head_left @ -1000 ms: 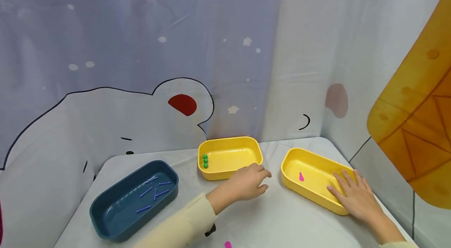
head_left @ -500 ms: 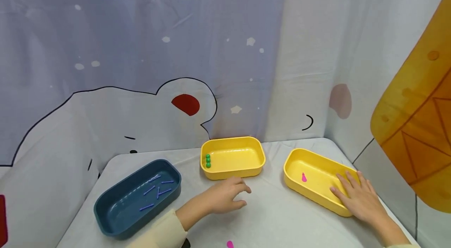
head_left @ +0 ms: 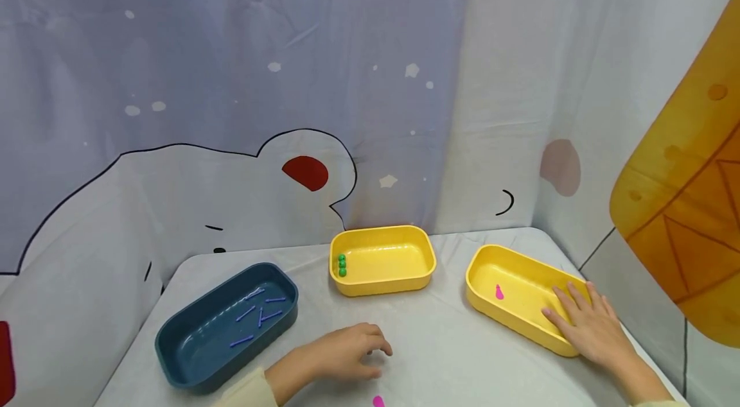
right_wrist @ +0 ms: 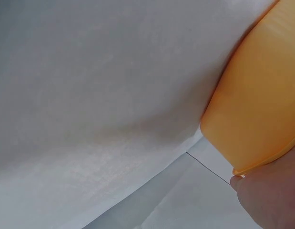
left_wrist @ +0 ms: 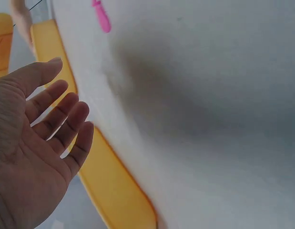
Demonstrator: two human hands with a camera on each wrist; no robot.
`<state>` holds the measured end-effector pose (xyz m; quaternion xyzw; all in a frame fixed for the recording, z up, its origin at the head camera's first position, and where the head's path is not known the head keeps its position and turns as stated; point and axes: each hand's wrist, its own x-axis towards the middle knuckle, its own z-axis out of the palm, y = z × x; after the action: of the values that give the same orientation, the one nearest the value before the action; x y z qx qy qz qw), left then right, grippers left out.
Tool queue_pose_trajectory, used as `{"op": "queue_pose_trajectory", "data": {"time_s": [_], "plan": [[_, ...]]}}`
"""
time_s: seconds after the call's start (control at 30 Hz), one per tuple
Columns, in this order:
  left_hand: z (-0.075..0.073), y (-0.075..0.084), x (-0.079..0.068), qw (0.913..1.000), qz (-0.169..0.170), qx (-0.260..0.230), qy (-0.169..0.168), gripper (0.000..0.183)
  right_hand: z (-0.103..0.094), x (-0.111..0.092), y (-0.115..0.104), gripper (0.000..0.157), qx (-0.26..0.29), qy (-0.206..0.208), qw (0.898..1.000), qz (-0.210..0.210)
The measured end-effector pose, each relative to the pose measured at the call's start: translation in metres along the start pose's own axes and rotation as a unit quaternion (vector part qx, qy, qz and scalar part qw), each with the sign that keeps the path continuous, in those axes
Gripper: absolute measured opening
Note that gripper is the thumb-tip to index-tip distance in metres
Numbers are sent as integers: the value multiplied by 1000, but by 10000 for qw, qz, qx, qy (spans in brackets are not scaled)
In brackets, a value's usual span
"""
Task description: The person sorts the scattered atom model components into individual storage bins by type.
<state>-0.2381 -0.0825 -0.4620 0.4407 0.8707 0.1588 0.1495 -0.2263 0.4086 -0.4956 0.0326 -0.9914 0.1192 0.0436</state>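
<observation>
My left hand (head_left: 347,352) hovers above the white table with relaxed, slightly bent fingers and an empty palm, as the left wrist view also shows. A small pink piece (head_left: 378,401) lies on the table just in front of it, cut off by the head view's lower edge; the left wrist view shows this pink piece (left_wrist: 103,18) as slim with a rounded end. My right hand (head_left: 590,330) rests spread over the near right end of the right yellow tray (head_left: 509,321). Inside that tray lies another pink piece (head_left: 499,292), shaped like a little pin.
At the back middle stands a second yellow tray (head_left: 393,259) with green beads (head_left: 342,264) at its left end. To the left, a dark blue tray (head_left: 196,343) holds several thin purple sticks (head_left: 241,341). Printed cloth (head_left: 370,105) hangs behind the table.
My left hand has drawn back from beside the middle yellow tray, leftward and toward the near edge of the table. The right hand stays on its tray; the view has shifted slightly.
</observation>
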Motion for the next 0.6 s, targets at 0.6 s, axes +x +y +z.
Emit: {"op": "queue_pose_trajectory", "data": {"time_s": [0.6], "plan": [[27, -4, -15, 9979, 234, 163, -578, 19, 0, -1, 0, 79, 1, 22, 10000, -12]]}}
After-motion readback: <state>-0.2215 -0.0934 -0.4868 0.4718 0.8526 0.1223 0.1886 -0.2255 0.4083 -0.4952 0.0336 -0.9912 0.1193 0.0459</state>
